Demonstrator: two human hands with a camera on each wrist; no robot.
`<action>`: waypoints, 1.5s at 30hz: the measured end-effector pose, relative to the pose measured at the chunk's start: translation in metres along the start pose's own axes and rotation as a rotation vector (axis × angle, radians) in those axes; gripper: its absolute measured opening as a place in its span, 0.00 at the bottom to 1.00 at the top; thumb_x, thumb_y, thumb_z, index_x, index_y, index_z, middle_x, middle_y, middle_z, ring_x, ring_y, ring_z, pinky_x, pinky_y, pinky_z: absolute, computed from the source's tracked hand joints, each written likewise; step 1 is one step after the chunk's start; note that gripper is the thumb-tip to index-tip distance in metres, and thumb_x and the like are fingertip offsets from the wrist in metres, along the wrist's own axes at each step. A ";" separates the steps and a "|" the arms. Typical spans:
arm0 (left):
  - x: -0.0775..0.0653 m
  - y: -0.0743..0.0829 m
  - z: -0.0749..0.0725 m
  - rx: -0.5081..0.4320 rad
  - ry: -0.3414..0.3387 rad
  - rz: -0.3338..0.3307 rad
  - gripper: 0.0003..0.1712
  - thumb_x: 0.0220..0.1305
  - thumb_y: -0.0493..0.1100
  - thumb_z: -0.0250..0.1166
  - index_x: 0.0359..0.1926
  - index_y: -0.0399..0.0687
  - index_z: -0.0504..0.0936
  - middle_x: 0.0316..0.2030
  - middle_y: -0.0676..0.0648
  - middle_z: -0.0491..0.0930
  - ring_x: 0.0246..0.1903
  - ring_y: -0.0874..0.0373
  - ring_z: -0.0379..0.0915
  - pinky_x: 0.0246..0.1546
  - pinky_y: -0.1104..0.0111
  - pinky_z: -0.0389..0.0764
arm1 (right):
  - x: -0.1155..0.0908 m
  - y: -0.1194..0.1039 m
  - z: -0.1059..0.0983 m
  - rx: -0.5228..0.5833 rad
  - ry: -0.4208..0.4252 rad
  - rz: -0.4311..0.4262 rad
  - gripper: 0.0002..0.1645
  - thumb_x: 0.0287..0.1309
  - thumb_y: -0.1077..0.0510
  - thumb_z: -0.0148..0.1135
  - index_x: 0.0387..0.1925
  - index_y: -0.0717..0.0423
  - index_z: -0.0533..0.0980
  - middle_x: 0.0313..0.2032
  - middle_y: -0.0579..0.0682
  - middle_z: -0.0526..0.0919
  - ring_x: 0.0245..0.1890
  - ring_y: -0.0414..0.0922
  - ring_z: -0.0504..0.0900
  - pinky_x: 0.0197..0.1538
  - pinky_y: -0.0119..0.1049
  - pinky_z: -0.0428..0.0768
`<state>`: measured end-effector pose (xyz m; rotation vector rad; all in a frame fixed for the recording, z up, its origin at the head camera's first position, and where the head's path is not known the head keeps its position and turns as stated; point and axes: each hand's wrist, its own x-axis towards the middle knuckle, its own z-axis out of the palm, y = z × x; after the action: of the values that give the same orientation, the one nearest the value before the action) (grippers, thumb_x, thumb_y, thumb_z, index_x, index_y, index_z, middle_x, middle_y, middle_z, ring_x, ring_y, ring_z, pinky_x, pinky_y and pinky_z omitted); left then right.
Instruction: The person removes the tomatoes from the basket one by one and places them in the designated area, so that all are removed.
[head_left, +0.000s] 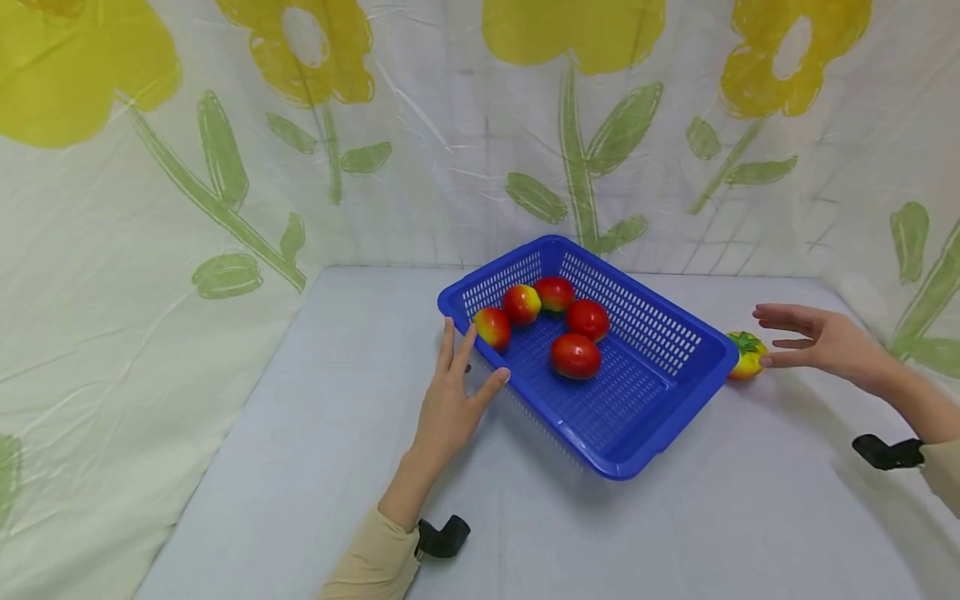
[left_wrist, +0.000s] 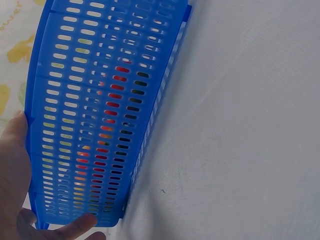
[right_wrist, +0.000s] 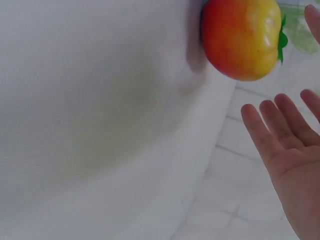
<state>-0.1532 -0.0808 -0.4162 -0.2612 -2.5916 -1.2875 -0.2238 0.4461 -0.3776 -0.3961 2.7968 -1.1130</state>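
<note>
A blue plastic basket (head_left: 630, 417) with slotted walls sits at an angle on the table, several round red and red-yellow fruits (head_left: 575, 357) lying inside it. My left hand (head_left: 447, 408) is at the basket's left side, thumb over the rim and two fingers extended straight by the corner. In the left wrist view, fingers (left_wrist: 75, 227) also show close to the basket's end. Just outside the basket's right corner stands a yellow-orange persimmon (head_left: 747, 358) with green leaves on top. Beside it hovers my right hand (head_left: 832, 342), fingers spread and holding nothing; the right wrist view shows a gap between fingertips and persimmon (right_wrist: 242, 37).
A pale cloth covers the table (head_left: 337, 467). Behind it and along both sides hangs a white curtain (head_left: 420, 200) printed with yellow flowers and green leaves. Each wrist wears a small black camera mount (head_left: 442, 537).
</note>
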 end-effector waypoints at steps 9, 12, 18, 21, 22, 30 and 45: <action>0.000 0.000 0.000 0.000 0.003 0.006 0.48 0.64 0.70 0.58 0.78 0.60 0.52 0.77 0.54 0.33 0.57 0.45 0.73 0.44 0.55 0.80 | -0.003 -0.023 -0.003 -0.023 0.021 0.023 0.46 0.53 0.52 0.75 0.70 0.54 0.65 0.65 0.55 0.68 0.49 0.18 0.70 0.43 0.21 0.75; -0.001 0.001 0.000 -0.002 0.004 0.000 0.48 0.64 0.70 0.57 0.78 0.61 0.51 0.77 0.54 0.33 0.57 0.45 0.73 0.44 0.55 0.80 | -0.004 -0.029 -0.004 -0.017 0.021 0.019 0.45 0.54 0.53 0.75 0.70 0.54 0.65 0.65 0.55 0.68 0.49 0.18 0.71 0.43 0.22 0.76; -0.001 0.001 0.000 -0.007 0.005 0.001 0.48 0.64 0.70 0.58 0.78 0.58 0.53 0.77 0.54 0.33 0.57 0.45 0.73 0.44 0.54 0.80 | -0.003 -0.039 -0.003 -0.015 0.018 0.012 0.44 0.55 0.52 0.74 0.71 0.52 0.65 0.64 0.51 0.70 0.49 0.20 0.73 0.43 0.24 0.77; -0.002 0.001 -0.001 -0.009 0.005 -0.001 0.48 0.64 0.70 0.57 0.78 0.58 0.53 0.77 0.54 0.33 0.57 0.45 0.73 0.45 0.52 0.79 | -0.003 -0.045 -0.004 -0.026 0.025 -0.008 0.42 0.56 0.53 0.73 0.70 0.50 0.66 0.64 0.53 0.70 0.49 0.22 0.74 0.42 0.24 0.77; -0.002 0.001 0.000 -0.010 0.006 -0.002 0.48 0.64 0.70 0.57 0.78 0.58 0.53 0.77 0.54 0.33 0.57 0.45 0.73 0.46 0.52 0.79 | -0.003 -0.047 -0.005 -0.031 0.031 -0.017 0.42 0.56 0.53 0.73 0.70 0.50 0.67 0.64 0.55 0.70 0.49 0.23 0.75 0.42 0.24 0.77; -0.002 0.001 0.000 -0.012 0.016 0.012 0.48 0.64 0.70 0.57 0.78 0.58 0.53 0.77 0.53 0.34 0.57 0.44 0.73 0.46 0.52 0.79 | 0.002 -0.064 -0.012 -0.039 0.044 -0.074 0.41 0.56 0.54 0.73 0.70 0.51 0.67 0.64 0.55 0.71 0.49 0.24 0.75 0.41 0.24 0.77; -0.001 0.000 0.000 -0.009 0.013 0.010 0.48 0.64 0.70 0.57 0.78 0.59 0.52 0.77 0.53 0.33 0.59 0.44 0.71 0.49 0.50 0.77 | 0.028 -0.130 -0.008 -0.012 -0.032 -0.189 0.38 0.57 0.58 0.73 0.68 0.45 0.70 0.62 0.48 0.74 0.53 0.32 0.78 0.45 0.23 0.76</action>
<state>-0.1520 -0.0808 -0.4164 -0.2664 -2.5710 -1.2937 -0.2256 0.3530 -0.2826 -0.6852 2.7863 -1.1148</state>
